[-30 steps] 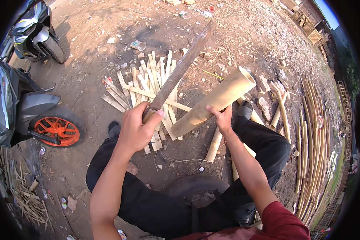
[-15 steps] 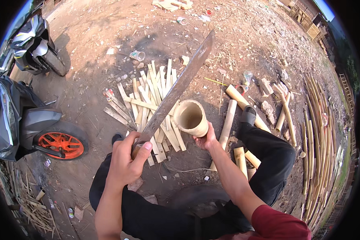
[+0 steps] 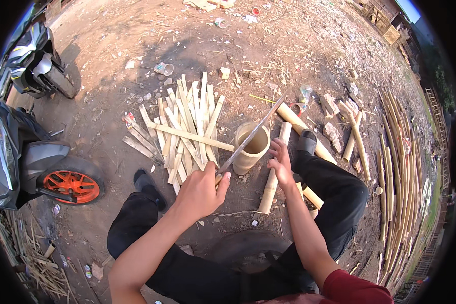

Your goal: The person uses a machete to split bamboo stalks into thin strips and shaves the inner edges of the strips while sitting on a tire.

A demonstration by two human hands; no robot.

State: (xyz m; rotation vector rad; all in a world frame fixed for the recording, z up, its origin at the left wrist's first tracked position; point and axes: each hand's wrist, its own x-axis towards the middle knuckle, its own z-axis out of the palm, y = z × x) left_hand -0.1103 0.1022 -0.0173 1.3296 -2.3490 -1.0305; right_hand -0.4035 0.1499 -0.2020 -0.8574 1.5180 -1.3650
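Observation:
My left hand [image 3: 197, 191] is closed around the handle of a machete [image 3: 249, 138]. Its long, worn blade slants up and to the right, passing across the open top of a thick bamboo tube [image 3: 245, 162]. The tube stands upright on the dirt between my feet; whether the edge touches its rim I cannot tell. Just right of the tube is my right hand [image 3: 281, 162], fingers apart and holding nothing. To the left, flat split bamboo strips [image 3: 203, 109] lie in a loose pile, one of them crosswise with its end by the tube.
Bamboo poles [image 3: 274, 186] lie near my right foot, and a stack of long poles [image 3: 403, 172] runs along the far right. Two motorcycles are parked at left, the nearer with an orange wheel [image 3: 72, 185]. A tire [image 3: 248, 248] lies below me. Litter includes a plastic cup [image 3: 163, 69].
The bamboo tube has gone from my right hand to standing on the ground, and that hand has opened. My left hand has lowered the machete rightward over the tube.

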